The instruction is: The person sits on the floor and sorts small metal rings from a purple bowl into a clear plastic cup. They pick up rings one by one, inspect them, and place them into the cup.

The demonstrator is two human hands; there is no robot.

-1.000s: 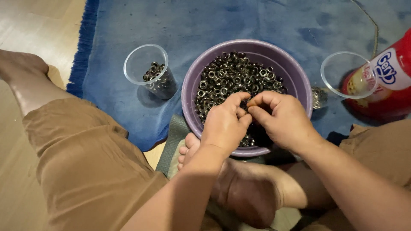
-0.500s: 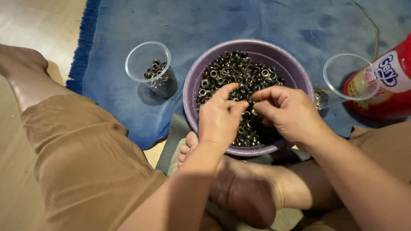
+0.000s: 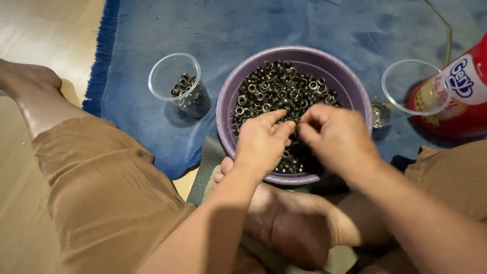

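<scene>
A purple plastic bowl [image 3: 350, 86] sits on the blue rug, filled with many small dark metal rings [image 3: 276, 89]. Both hands hover over its near half. My left hand [image 3: 261, 142] has its fingers bent and pinched toward the right hand, fingertips in the rings. My right hand [image 3: 337, 139] meets it, thumb and fingers pinched together over the pile. Whatever small piece sits between the fingertips is hidden. A clear plastic cup [image 3: 177, 81] left of the bowl holds several rings at its bottom.
A second clear cup [image 3: 416, 89] stands right of the bowl, against a red snack package [image 3: 456, 101]. The blue rug [image 3: 152, 132] ends at a fringed edge on the left, beside the wooden floor [image 3: 45, 35]. My folded legs in tan shorts [image 3: 101, 187] frame the bowl.
Both hands stay pinched together over the bowl, fingers working slightly. The view has shifted a little; bowl and cups remain in place.
</scene>
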